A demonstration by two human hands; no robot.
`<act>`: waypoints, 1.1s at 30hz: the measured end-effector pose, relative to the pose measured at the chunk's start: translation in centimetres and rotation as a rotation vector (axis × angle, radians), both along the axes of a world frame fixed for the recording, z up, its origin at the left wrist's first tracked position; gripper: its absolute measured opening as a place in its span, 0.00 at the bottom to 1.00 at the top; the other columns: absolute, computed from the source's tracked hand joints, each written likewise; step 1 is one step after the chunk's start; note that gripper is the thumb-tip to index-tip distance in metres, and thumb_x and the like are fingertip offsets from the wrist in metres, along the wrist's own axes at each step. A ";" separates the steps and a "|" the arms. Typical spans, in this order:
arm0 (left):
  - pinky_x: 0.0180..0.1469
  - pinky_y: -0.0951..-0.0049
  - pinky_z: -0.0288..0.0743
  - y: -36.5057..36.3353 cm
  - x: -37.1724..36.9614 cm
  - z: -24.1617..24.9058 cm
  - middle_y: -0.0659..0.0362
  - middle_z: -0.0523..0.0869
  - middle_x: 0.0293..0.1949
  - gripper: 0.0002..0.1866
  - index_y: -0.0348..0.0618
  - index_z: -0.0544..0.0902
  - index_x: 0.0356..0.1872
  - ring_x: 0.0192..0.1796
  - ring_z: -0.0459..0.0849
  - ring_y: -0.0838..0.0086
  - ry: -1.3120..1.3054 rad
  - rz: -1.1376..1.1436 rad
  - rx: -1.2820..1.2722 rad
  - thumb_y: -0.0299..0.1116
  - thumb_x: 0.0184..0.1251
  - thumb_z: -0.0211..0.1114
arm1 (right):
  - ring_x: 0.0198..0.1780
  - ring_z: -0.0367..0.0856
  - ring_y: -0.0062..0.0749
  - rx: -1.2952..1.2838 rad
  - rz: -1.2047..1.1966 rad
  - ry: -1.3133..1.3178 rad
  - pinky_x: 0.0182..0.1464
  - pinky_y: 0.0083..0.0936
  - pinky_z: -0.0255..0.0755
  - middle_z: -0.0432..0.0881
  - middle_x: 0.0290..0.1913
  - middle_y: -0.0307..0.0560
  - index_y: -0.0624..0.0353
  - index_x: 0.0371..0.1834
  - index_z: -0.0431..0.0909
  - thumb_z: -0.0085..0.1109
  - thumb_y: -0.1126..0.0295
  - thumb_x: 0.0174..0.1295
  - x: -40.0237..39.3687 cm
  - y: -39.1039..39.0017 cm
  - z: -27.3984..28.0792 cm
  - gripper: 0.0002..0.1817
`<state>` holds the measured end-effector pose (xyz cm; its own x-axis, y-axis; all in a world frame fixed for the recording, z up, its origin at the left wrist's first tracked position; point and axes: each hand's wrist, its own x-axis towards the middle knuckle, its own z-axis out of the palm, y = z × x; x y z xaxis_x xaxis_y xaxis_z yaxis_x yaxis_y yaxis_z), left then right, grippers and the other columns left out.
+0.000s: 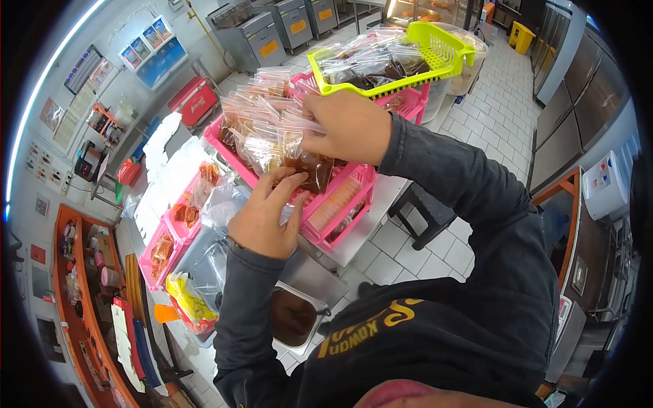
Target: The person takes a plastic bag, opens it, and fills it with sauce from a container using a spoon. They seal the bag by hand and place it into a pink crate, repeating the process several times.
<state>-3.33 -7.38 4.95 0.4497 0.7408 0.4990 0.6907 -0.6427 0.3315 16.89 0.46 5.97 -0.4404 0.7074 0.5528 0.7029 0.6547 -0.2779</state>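
Note:
My right hand is closed at the top of a zip bag of dark brown sauce, pinching its upper edge. The bag hangs upright at the front of a pink basket packed with similar bags. My left hand reaches up from below, fingers apart and curved, with the fingertips right at the bag's lower left side. More clear zip bags with pink-striped tops stand in rows behind it, some with brown contents. My right palm and some fingertips are hidden.
A lime-green basket of dark-filled bags sits beyond my right hand on pink basketwork. Another pink basket with orange-red packets lies left, near a yellow plastic bag. A metal basin is below my hands; a black stool stands right.

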 end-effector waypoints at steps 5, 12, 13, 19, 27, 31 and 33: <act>0.46 0.69 0.77 0.7 0.6 -0.9 0.53 0.84 0.44 0.13 0.45 0.82 0.46 0.45 0.84 0.60 0.023 0.014 -0.035 0.32 0.61 0.64 | 0.31 0.80 0.54 -0.028 0.064 -0.130 0.36 0.41 0.73 0.79 0.26 0.59 0.64 0.32 0.72 0.63 0.61 0.48 1.5 -0.1 -0.1 0.18; 0.39 0.62 0.77 1.7 1.0 -0.1 0.52 0.85 0.36 0.13 0.48 0.83 0.41 0.39 0.84 0.56 0.259 0.108 -0.176 0.43 0.63 0.61 | 0.32 0.80 0.52 0.177 0.022 -0.169 0.35 0.43 0.72 0.79 0.27 0.56 0.62 0.36 0.71 0.65 0.59 0.51 1.7 -0.6 0.0 0.20; 0.39 0.62 0.77 1.5 1.1 0.0 0.52 0.85 0.36 0.13 0.48 0.83 0.41 0.39 0.84 0.56 0.260 0.109 -0.174 0.43 0.63 0.61 | 0.33 0.80 0.52 0.182 0.031 -0.186 0.36 0.43 0.72 0.79 0.28 0.56 0.61 0.38 0.70 0.66 0.56 0.52 1.7 -0.4 -0.3 0.22; 0.38 0.61 0.77 0.4 1.2 0.3 0.52 0.86 0.33 0.13 0.48 0.83 0.37 0.38 0.84 0.56 0.287 0.285 -0.221 0.45 0.63 0.61 | 0.35 0.79 0.52 0.015 0.099 -0.051 0.37 0.41 0.72 0.80 0.28 0.54 0.61 0.45 0.71 0.63 0.46 0.54 2.0 -2.1 0.0 0.30; 0.39 0.57 0.77 2.1 0.4 0.0 0.48 0.85 0.33 0.19 0.45 0.82 0.43 0.38 0.84 0.53 0.368 0.197 -0.356 0.50 0.63 0.59 | 0.38 0.79 0.50 -0.007 0.093 -0.197 0.40 0.38 0.73 0.79 0.37 0.56 0.63 0.50 0.72 0.56 0.51 0.62 2.3 -2.6 -0.6 0.25; 0.37 0.61 0.77 0.9 -0.4 -0.3 0.50 0.84 0.31 0.17 0.41 0.80 0.45 0.35 0.85 0.60 0.141 0.114 -0.114 0.42 0.61 0.64 | 0.37 0.79 0.46 0.126 0.015 0.143 0.39 0.34 0.73 0.79 0.38 0.52 0.61 0.51 0.73 0.63 0.61 0.59 1.9 -5.6 -1.0 0.21; 0.36 0.67 0.77 -0.7 -0.9 0.4 0.55 0.81 0.32 0.22 0.39 0.75 0.52 0.32 0.83 0.68 -0.309 0.040 -0.050 0.32 0.56 0.69 | 0.37 0.80 0.44 0.219 0.026 0.232 0.39 0.32 0.73 0.79 0.38 0.50 0.61 0.50 0.74 0.65 0.63 0.56 1.4 -7.7 -0.9 0.22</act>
<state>-4.28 -8.09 5.36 0.2523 0.7817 0.5703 0.5766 -0.5948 0.5601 18.34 -7.25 5.09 -0.3012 0.5504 0.7786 0.6193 0.7338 -0.2792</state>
